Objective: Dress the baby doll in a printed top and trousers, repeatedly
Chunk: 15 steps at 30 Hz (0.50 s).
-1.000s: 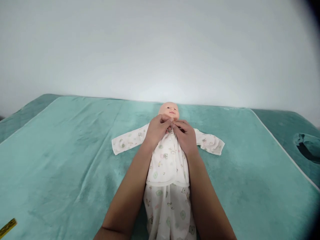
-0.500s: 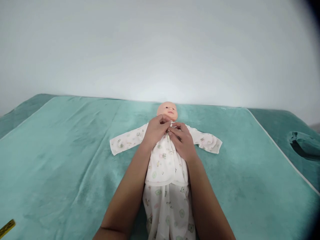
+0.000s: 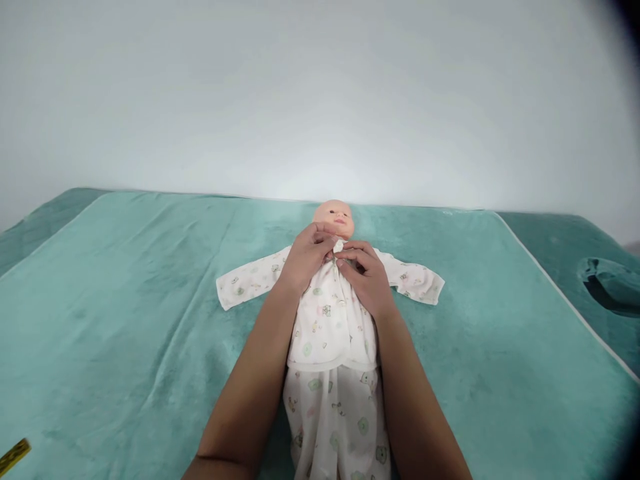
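A baby doll [image 3: 333, 212] lies on its back, head toward the wall. It wears a white printed jacket [image 3: 320, 327] with sleeves spread to both sides, and matching trousers [image 3: 335, 420]. At the neck, my left hand [image 3: 311, 252] is closed, its thumb and finger pinching the jacket's collar edge. My right hand [image 3: 367, 273] lies on the other side of the front opening, fingers bent and closed on the cloth there. A small white flap of the jacket shows between the fingertips. The exact fastening under my fingers is hidden.
A teal plush cover [image 3: 125, 320] spreads under the doll, with a pale seam on each side. Behind it stands a white wall [image 3: 320, 100]. A clear bag-like item with a dark band [image 3: 610, 290] lies far right. A yellow-black strip [image 3: 15, 457] shows bottom left.
My fingertips have parted slightly, and the white collar flap now shows more between them. My left hand has shifted a little to the left. The doll stays lying in place.
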Available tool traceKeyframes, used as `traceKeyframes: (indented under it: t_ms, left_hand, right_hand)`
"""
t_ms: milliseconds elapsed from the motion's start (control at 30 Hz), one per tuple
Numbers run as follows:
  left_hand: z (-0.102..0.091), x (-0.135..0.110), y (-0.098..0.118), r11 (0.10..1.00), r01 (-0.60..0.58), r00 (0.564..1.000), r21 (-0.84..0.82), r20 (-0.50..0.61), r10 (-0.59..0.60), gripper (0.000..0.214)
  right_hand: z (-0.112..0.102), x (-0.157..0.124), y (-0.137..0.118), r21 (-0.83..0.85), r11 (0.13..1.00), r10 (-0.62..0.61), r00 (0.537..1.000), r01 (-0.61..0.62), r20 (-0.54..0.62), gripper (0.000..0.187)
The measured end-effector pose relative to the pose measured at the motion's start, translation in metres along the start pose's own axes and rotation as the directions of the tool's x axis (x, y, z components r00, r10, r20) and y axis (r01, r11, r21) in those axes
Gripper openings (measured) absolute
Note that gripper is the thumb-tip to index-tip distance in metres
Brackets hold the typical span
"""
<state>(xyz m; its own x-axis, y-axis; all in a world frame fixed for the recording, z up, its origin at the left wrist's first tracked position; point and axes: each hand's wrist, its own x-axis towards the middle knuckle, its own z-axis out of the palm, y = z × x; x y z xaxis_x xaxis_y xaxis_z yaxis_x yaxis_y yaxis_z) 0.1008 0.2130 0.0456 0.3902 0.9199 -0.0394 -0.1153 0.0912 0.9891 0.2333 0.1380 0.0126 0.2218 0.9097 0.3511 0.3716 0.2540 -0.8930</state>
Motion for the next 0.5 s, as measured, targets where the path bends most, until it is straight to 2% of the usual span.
traceKeyframes:
  t_ms: [233,367,433,500]
  left_hand:
    - [0.0014,-0.0014,0.0028,0.996,0.006,1.0,0.087,-0.002,-0.005,0.027]
    - [0.0004,-0.0007,-0.0001,0.994,-0.007,1.0,0.11,-0.004,0.007,0.02]
    - [0.0001,0.0003,-0.0018,0.993,-0.008,1.0,0.118,-0.004,0.008,0.017]
    - [0.0001,0.002,-0.0039,0.982,-0.036,0.997,0.188,-0.053,0.047,0.016]
  right_hand:
    - [-0.0001,0.0016,0.0033,0.0,0.999,-0.048,0.999,0.048,0.019,0.015]
    - [-0.0004,0.0012,0.0043,0.015,0.999,-0.05,0.999,0.05,0.011,0.014]
    - [-0.0004,0.0011,0.005,0.02,0.999,-0.031,0.999,0.031,0.007,0.015]
    - [0.0,0.0012,0.0068,0.04,0.999,0.032,0.999,-0.031,-0.01,0.018]
